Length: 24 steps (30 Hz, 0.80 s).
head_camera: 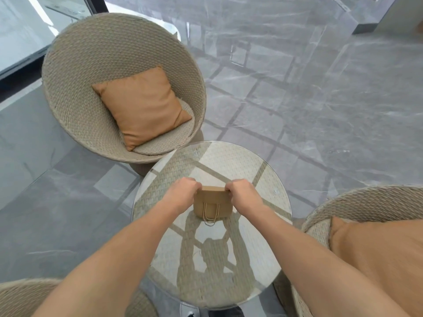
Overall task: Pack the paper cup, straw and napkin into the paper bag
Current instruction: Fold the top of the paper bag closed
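A small brown paper bag (212, 203) stands upright on the round glass-topped wicker table (251, 170), its twine handle hanging down the near face. My left hand (184, 193) grips the bag's top left edge. My right hand (242, 194) grips the top right edge. The bag's top looks folded shut between my fists. No paper cup, straw or napkin shows anywhere; what is inside the bag is hidden.
A round wicker chair (75, 72) with an orange cushion (142, 106) stands behind the table on the left. Another wicker chair (366, 200) with an orange cushion (377, 252) is close on the right. A third chair's rim (20, 294) sits at the bottom left. Grey marble floor surrounds everything.
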Tool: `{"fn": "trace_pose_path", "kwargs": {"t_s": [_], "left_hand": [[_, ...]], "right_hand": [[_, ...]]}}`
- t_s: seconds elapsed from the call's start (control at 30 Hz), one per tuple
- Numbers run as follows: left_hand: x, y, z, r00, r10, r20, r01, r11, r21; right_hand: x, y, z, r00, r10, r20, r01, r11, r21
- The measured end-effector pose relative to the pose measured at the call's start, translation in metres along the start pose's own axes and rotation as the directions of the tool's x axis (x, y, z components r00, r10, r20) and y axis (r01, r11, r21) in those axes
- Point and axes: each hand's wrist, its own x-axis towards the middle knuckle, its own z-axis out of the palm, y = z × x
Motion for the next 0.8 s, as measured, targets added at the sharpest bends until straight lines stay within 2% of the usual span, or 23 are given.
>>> {"fn": "trace_pose_path", "kwargs": {"t_s": [0.27,0.8], "left_hand": [[0.000,0.005,-0.009,0.994,0.008,0.107,-0.017,0.996,0.086],[-0.014,0.022,-0.029,0.997,-0.024,0.071,0.011,0.984,0.177]], "right_hand": [[-0.003,-0.007,-0.006,0.998,-0.022,0.057,0.023,1.000,-0.017],[-0.017,-0.029,-0.018,0.998,-0.061,0.030,0.063,0.995,-0.079]]}}
